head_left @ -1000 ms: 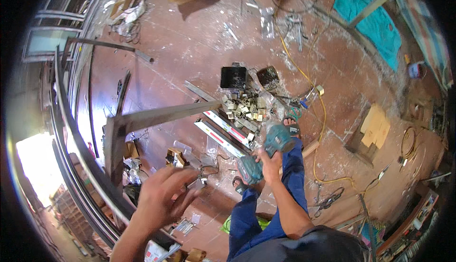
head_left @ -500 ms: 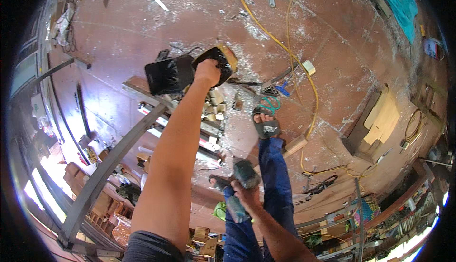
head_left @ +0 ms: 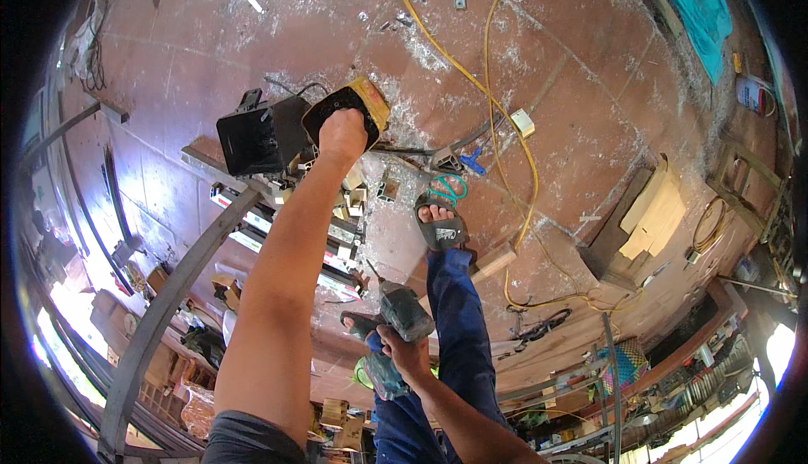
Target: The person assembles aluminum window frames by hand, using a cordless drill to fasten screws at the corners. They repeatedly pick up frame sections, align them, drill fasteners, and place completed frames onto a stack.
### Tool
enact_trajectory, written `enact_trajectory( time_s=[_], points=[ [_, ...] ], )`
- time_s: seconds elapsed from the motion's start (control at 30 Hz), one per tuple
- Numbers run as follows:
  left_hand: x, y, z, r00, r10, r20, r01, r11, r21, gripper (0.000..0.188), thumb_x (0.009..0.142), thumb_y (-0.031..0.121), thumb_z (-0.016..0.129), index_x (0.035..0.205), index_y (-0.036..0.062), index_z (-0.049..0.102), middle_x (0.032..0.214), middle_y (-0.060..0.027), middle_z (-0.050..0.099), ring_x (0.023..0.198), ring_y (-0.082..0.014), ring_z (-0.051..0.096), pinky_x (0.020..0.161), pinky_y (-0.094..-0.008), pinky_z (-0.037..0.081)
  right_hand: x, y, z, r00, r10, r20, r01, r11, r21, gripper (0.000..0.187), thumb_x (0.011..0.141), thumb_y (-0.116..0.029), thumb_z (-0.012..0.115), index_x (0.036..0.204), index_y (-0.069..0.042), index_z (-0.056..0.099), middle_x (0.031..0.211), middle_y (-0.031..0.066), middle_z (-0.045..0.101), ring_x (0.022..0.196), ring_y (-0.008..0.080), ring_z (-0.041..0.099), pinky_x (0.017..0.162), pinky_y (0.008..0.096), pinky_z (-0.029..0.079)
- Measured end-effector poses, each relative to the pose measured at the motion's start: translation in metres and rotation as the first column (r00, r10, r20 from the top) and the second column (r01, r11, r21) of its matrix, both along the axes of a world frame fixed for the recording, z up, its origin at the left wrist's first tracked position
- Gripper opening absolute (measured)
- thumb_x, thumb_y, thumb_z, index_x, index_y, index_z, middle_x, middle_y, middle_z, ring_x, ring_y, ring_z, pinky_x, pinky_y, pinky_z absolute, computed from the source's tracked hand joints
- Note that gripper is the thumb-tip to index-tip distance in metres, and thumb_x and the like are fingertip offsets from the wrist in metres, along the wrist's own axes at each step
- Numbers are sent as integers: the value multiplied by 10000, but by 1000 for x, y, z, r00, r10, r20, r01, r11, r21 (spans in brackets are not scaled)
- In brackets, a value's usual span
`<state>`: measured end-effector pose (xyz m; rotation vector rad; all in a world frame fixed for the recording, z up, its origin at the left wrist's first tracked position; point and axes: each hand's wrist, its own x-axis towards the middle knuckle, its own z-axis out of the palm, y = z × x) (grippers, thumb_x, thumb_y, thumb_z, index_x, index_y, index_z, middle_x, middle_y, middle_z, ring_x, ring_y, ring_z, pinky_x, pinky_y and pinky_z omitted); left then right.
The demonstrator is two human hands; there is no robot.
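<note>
My left hand (head_left: 341,136) reaches down into the mouth of a tilted container (head_left: 367,93), dark inside with a worn yellow side. Its fingers are hidden in there, so I cannot tell what they touch. Just left of it on the floor stands a black open-topped box (head_left: 252,146). Low in the middle, my right hand (head_left: 408,353) is wrapped round the grip of a dusty cordless drill (head_left: 406,311). The drill's thin bit points up and to the left, over the floor near my sandalled feet.
Short metal tube offcuts (head_left: 353,199) lie below the black box. A long grey metal bar (head_left: 160,321) slants along the left. A yellow cord (head_left: 532,178) winds across the dusty floor, near a blue clamp-like tool (head_left: 473,161). Cardboard (head_left: 661,211) lies at the right.
The whole view has shifted, so the floor things appear further left. My left hand stays at the yellow-sided container. The drill remains in my right hand, its bit now plainer to see.
</note>
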<state>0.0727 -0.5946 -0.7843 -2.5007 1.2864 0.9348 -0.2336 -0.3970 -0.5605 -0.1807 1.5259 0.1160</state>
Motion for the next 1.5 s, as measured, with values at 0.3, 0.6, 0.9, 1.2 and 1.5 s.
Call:
enact_trajectory(
  time_s=[0.3,0.6,0.9,1.2,1.5],
  points=[
    [15,20,29,569,585,-578,-758,646,-91,157,902,101,701,988,-16,760,825,-139,741,763,-264,728,724,-369,608,1,-9,-4,998,-38,41,38,999,8,138,904,-98,790,956,-56,670,799,13,653,637,116,610,527,288,497],
    [-48,116,343,-597,-385,-703,-748,-48,662,195,908,122,755,1079,60,684,877,-21,557,781,-130,537,643,-261,472,5,-31,16,968,122,221,-79,978,-192,88,869,-57,769,898,-42,687,794,32,665,674,158,628,632,325,505],
    [-65,231,655,-368,-704,-608,-842,-26,539,183,924,199,690,931,26,631,791,-36,443,680,-135,443,535,-262,416,-17,-69,205,658,636,402,-386,744,-546,130,946,-178,756,953,-59,706,829,12,690,760,139,644,712,313,519],
    [-134,370,788,-246,-416,-875,-878,-286,383,249,928,141,762,1135,15,700,944,-108,709,755,-172,661,629,-299,521,26,-49,461,191,948,254,-205,291,-935,426,896,-145,802,1286,-41,666,1242,77,693,1149,210,647,1022,410,516],
    [-185,458,815,-259,-383,-887,-646,-614,454,146,1015,220,685,1055,89,634,922,-42,656,774,-154,632,621,-283,576,42,7,531,-297,898,-323,228,-262,-938,472,922,-265,767,1335,-60,667,1315,130,704,1185,309,667,1060,400,495]
  ],
)
